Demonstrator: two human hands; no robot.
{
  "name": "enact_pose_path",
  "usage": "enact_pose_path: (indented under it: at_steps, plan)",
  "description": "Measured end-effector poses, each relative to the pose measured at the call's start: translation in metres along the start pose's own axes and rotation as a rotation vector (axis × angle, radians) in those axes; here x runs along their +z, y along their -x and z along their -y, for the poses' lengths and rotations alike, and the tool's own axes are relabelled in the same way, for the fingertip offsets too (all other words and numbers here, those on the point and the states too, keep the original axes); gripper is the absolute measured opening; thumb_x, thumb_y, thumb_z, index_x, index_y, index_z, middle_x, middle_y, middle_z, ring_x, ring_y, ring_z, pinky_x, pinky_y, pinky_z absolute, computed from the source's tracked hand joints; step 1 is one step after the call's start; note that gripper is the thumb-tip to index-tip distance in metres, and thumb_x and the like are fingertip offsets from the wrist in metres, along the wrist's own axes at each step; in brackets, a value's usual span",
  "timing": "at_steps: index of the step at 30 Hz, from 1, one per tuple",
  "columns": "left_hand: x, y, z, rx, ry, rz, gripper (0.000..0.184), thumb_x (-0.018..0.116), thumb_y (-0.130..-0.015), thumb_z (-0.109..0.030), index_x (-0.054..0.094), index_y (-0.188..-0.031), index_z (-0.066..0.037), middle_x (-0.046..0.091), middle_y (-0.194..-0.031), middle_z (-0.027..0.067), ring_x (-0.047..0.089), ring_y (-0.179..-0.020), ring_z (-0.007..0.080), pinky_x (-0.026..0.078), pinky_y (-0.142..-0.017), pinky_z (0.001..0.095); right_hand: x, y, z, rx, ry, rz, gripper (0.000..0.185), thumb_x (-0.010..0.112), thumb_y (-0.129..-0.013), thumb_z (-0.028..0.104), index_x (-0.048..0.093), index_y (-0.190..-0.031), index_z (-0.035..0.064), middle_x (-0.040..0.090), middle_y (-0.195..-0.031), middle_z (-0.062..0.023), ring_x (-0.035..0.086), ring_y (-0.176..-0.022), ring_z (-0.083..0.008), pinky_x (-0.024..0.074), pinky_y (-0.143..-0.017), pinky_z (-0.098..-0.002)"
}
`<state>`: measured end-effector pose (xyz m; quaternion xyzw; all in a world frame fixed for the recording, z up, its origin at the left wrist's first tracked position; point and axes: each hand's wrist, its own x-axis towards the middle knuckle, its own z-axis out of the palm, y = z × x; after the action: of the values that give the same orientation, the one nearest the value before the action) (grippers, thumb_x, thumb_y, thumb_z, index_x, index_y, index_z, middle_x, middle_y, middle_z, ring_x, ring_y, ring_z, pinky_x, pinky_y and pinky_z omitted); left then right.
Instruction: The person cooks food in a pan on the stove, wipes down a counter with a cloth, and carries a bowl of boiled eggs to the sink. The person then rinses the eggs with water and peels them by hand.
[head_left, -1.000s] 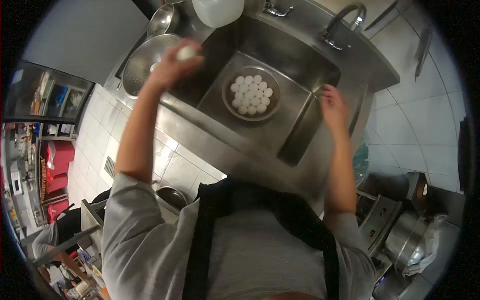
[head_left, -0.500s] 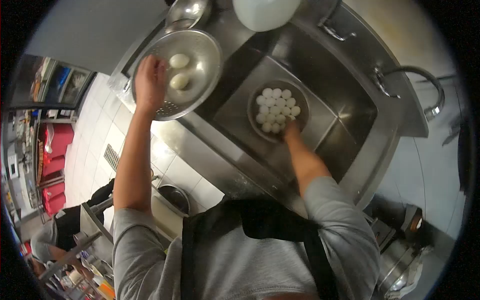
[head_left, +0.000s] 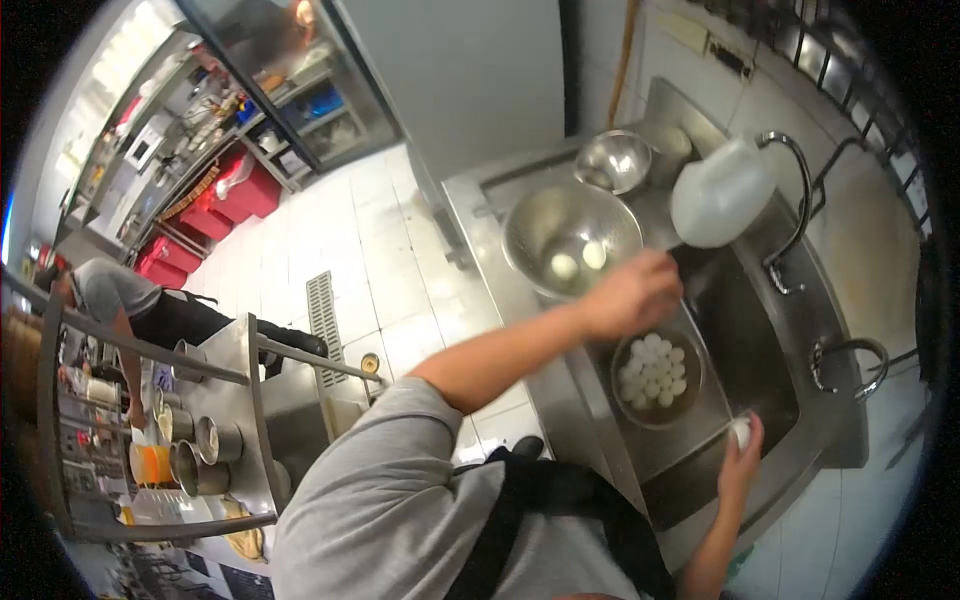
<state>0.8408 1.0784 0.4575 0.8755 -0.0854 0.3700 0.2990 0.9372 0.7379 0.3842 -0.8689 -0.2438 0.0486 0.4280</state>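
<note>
My right hand [head_left: 738, 462] is closed around a white egg [head_left: 741, 432] over the right part of the sink [head_left: 735, 325]. Above the left part of the basin, my left hand [head_left: 635, 296] has its fingers curled in; whatever may be inside them is hidden. It is close to the rim of a perforated metal colander [head_left: 522, 232], where two smooth white eggs [head_left: 564, 266] lie. Down in the sink, a round metal bowl [head_left: 624, 399] holds several white eggs [head_left: 652, 370] bunched together.
Behind the colander stand a small steel bowl [head_left: 612, 163] and a white plastic jug [head_left: 722, 195]. Curved faucets [head_left: 800, 205] rise along the sink's far side. At left, a co-worker [head_left: 120, 295] bends by a metal rack with pots [head_left: 218, 440].
My view has turned toward the left. The right hand has come out of the egg bowl with an egg, and the left hand has left the colander's interior for the sink side.
</note>
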Motion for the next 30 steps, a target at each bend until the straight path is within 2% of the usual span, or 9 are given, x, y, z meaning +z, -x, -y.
enact_pose_path:
  at_steps: [4,7,13,16,19,23,26,29,30]
  plan:
    - [0.015,0.02,-0.043,0.05,0.13,0.079,0.016,0.065,-0.07,-0.011,0.055,-0.082,-0.007,0.049,-0.094,0.0113,0.049,-0.09,0.0308,0.043,-0.075,0.0378,-0.029,0.104,0.005,-0.087,0.53,-0.163,0.041,0.05,-0.086,0.017,0.041,-0.124,0.0057,0.044,-0.117,-0.0157,0.044,-0.103,-0.0331,0.0361,-0.087,-0.0425]
    - [0.023,0.04,-0.059,0.044,0.188,0.096,0.015,0.065,-0.071,-0.011,0.054,-0.083,-0.008,0.05,-0.093,0.011,0.049,-0.089,0.0307,0.043,-0.075,0.0379,-0.01,0.159,-0.052,-0.02,0.794,0.107,0.041,0.051,-0.084,0.021,0.043,-0.121,0.005,0.044,-0.115,-0.0172,0.044,-0.101,-0.032,0.035,-0.087,-0.0423]
    - [0.017,0.072,-0.071,-0.016,0.199,0.13,0.014,0.064,-0.072,-0.01,0.055,-0.082,-0.008,0.051,-0.092,0.0106,0.05,-0.09,0.0298,0.043,-0.076,0.0368,-0.027,0.179,-0.006,-0.069,0.061,-0.414,0.039,0.057,-0.078,0.017,0.047,-0.113,0.0037,0.044,-0.111,-0.0167,0.045,-0.102,-0.0339,0.0372,-0.086,-0.0409]
    - [0.018,0.086,-0.077,-0.043,0.199,0.131,0.013,0.064,-0.072,-0.009,0.055,-0.081,-0.008,0.051,-0.092,0.0104,0.051,-0.09,0.0293,0.043,-0.075,0.0366,-0.03,0.195,-0.009,-0.153,0.477,-0.242,0.035,0.056,-0.077,0.009,0.048,-0.11,0.0015,0.044,-0.112,-0.0169,0.045,-0.103,-0.0343,0.0384,-0.085,-0.0407]
    - [0.029,0.098,-0.094,-0.059,0.223,0.149,0.011,0.063,-0.072,-0.008,0.055,-0.08,-0.008,0.051,-0.091,0.0102,0.051,-0.089,0.0291,0.043,-0.075,0.0362,-0.014,0.2,-0.031,-0.187,0.334,0.011,0.033,0.057,-0.076,0.006,0.049,-0.108,-0.0005,0.043,-0.114,-0.0176,0.046,-0.103,-0.0346,0.0387,-0.086,-0.0404]
    - [0.058,0.11,-0.121,-0.082,0.279,0.213,0.011,0.063,-0.072,-0.008,0.055,-0.08,-0.007,0.051,-0.089,0.01,0.051,-0.087,0.0284,0.043,-0.074,0.0353,-0.026,0.195,-0.006,-0.157,0.179,-0.29,0.042,0.059,-0.076,0.005,0.042,-0.114,-0.0019,0.044,-0.114,-0.0191,0.044,-0.106,-0.0347,0.0382,-0.088,-0.0395]
    - [0.094,0.111,-0.149,-0.091,0.31,0.213,0.01,0.062,-0.073,-0.008,0.056,-0.081,-0.007,0.05,-0.086,0.0097,0.052,-0.085,0.0279,0.043,-0.074,0.0349,-0.022,0.193,-0.029,-0.29,0.332,0.141,0.042,0.059,-0.076,0.007,0.044,-0.115,-0.0004,0.044,-0.115,-0.0204,0.044,-0.108,-0.0366,0.0364,-0.09,-0.0429]
    - [0.116,0.096,-0.194,-0.151,0.344,0.225,0.011,0.061,-0.073,-0.007,0.055,-0.082,-0.005,0.05,-0.085,0.0097,0.052,-0.085,0.0278,0.043,-0.075,0.0341,-0.029,0.186,-0.046,-0.332,0.301,-0.006,0.039,0.06,-0.077,0.01,0.047,-0.114,0.0031,0.048,-0.108,-0.0164,0.05,-0.096,-0.0297,0.0417,-0.082,-0.0376]
    - [0.126,0.091,-0.207,-0.116,0.358,0.185,0.011,0.061,-0.075,-0.007,0.055,-0.083,-0.004,0.05,-0.085,0.0095,0.053,-0.081,0.0249,0.045,-0.071,0.0314,-0.043,0.183,-0.048,-0.188,-0.087,-0.025,0.037,0.059,-0.079,0.011,0.047,-0.113,0.0041,0.049,-0.104,-0.0146,0.051,-0.089,-0.0258,0.0426,-0.075,-0.0345]
